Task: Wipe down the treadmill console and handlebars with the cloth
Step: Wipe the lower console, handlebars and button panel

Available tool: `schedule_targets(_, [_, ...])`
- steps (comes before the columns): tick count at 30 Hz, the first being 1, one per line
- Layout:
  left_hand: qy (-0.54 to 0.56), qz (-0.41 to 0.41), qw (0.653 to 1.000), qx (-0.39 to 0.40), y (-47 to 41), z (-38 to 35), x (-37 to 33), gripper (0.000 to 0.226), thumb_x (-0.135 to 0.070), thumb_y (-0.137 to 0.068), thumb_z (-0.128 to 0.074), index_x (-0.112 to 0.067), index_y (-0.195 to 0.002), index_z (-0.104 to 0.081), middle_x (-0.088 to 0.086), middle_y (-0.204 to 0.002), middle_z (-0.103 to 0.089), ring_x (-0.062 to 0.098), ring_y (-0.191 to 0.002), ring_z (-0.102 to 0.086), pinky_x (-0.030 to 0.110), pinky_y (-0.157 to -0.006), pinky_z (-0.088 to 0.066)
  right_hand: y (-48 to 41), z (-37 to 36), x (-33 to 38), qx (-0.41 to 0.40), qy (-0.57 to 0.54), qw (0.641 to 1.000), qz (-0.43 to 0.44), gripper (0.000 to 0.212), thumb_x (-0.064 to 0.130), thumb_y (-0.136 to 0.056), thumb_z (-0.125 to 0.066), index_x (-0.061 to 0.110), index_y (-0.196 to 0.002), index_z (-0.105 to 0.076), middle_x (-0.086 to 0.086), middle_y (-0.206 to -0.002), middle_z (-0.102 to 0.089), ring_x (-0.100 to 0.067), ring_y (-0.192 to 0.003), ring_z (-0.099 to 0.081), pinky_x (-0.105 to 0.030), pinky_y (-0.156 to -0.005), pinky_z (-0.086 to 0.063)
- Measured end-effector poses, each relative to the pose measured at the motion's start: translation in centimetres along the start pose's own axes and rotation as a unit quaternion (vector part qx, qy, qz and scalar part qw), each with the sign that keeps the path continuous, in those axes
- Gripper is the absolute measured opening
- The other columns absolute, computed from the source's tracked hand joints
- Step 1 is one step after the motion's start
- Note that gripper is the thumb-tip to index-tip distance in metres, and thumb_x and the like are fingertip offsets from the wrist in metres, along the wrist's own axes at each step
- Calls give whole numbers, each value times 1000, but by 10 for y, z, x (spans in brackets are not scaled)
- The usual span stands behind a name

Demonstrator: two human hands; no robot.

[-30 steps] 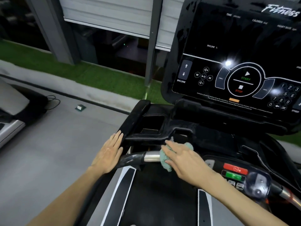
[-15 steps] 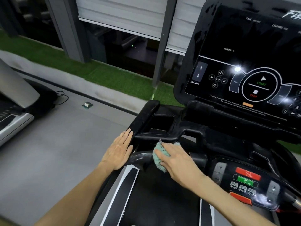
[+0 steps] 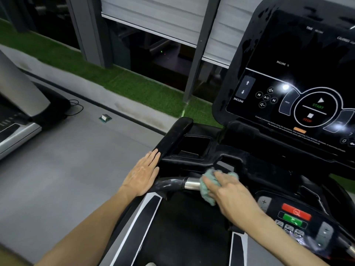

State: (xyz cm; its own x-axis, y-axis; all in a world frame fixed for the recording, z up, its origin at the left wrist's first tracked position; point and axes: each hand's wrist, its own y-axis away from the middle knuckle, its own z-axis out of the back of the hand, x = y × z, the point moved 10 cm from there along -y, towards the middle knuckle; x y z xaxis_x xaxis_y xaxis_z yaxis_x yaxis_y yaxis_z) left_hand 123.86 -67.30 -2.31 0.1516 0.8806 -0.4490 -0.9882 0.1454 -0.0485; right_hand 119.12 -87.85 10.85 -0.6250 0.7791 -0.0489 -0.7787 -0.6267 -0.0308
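A black treadmill console (image 3: 288, 60) with a dark touch panel fills the upper right. Below it runs the front handlebar (image 3: 178, 183), black with a shiny metal sleeve. My right hand (image 3: 228, 191) presses a pale green cloth (image 3: 206, 189) around the bar just right of the metal sleeve. My left hand (image 3: 143, 173) lies flat, fingers together, on the outer side of the left handlebar arm (image 3: 172, 137), holding nothing. A control pad (image 3: 295, 217) with red and green buttons sits right of my right wrist.
The treadmill belt (image 3: 184, 233) runs beneath my arms. Grey floor (image 3: 67, 169) lies to the left, with another machine (image 3: 17, 116) and a cable at the far left. A small box (image 3: 105, 118) sits on the floor near a strip of artificial grass (image 3: 134, 87).
My right hand slid the cloth left along the handlebar, then back right, uncovering the metal sleeve again. My left hand stayed flat on the left arm. The view shifted left.
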Motion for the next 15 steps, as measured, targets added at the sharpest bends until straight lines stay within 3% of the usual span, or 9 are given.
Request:
schedule_targets(2, [-3, -2, 1000, 4, 0, 0, -1, 76, -52, -91, 1, -15, -156, -11, -2, -164, -3, 14, -151, -2, 27, -121, -1, -17, -11, 24, -8, -26, 999, 46, 44, 17, -64, -79, 20, -106, -65, -6, -100, -64, -22, -84, -63, -23, -79, -45])
schedule_targets(4, [-10, -3, 1000, 8, 1, 0, -1, 76, -52, -90, 2, -16, -157, -9, -2, -164, -2, 13, -151, 0, 26, -121, 1, -26, -22, 35, -8, 9, 999, 50, 57, 25, -59, -85, 25, -113, -65, -9, -109, -66, -24, -90, -64, -32, -84, -52])
schedule_targets(12, [-16, 2, 1000, 6, 1, 0, -1, 77, -54, -89, 4, -17, -156, -6, -6, -161, 5, 9, -149, 5, 23, -118, 5, 27, 1, -38, 35, 69, 994, -77, 69, 18, -43, -89, 26, -108, -70, -6, -100, -70, -25, -71, -67, -28, -60, -57])
schedule_targets(15, [-23, 0, 1000, 0, 0, 0, -2, 76, -53, -90, 3, -16, -156, -7, -3, -163, 0, 9, -149, 3, 23, -118, 5, 31, 8, -43, 27, 80, 992, -90, 67, 13, -39, -89, 21, -104, -73, -8, -93, -71, -26, -69, -68, -30, -58, -57])
